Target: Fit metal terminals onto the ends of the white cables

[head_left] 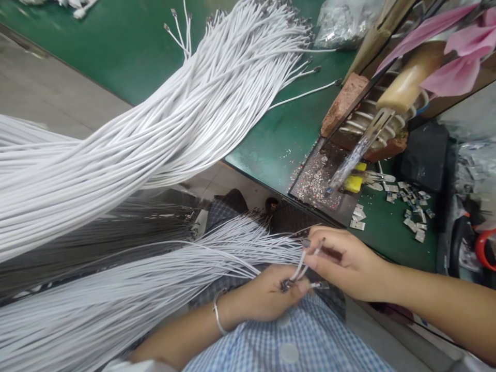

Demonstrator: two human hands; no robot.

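Observation:
My left hand (271, 293) is closed around several white cables (297, 269) whose ends stick out past the thumb; one end with a small metal connector (321, 284) points right. Just above it, my right hand (344, 263) has thumb and fingers pinched on the ends of white cables coming up from the left hand. Under both hands, a loose bundle of thin white cables (166, 281) lies across the lap. On the green table, a much thicker bundle of white cables (201, 98) hangs over the edge, its dark tips at the far end.
A soldering iron (406, 82) with pink cloth rests in a coil stand, near red bricks (343, 103). Solder crumbs cover a dark plate (318, 178). Small metal connector pieces (416, 204) and a yellow object (353, 183) lie on the green table (263, 150). A plastic bag (344, 23) stands behind.

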